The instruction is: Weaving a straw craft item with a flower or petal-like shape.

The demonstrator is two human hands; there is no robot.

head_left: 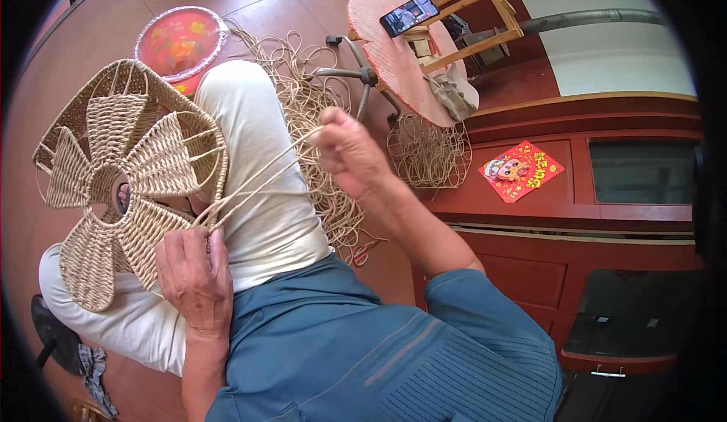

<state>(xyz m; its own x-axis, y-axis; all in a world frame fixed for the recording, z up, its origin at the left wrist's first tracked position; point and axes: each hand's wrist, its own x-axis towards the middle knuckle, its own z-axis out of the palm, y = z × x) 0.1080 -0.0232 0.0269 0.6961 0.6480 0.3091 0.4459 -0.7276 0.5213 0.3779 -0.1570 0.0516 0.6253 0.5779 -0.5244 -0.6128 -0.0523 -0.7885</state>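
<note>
Cord (261, 172) stretched taut — looks like tightening!
Right hand (348, 153): fingers clamped on it; left hand (197, 277): pinching it by the woven piece (159, 165) — next pull needs steady tension.

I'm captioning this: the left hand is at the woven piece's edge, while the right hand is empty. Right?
Not quite: the head view shows the right hand holding stretched cord. The left hand is at the woven piece's edge.

Yellow characters (541, 163) stood on red poster (509, 169), fixed to red panel (556, 189). Phone (410, 15) screen too small to read.
</note>
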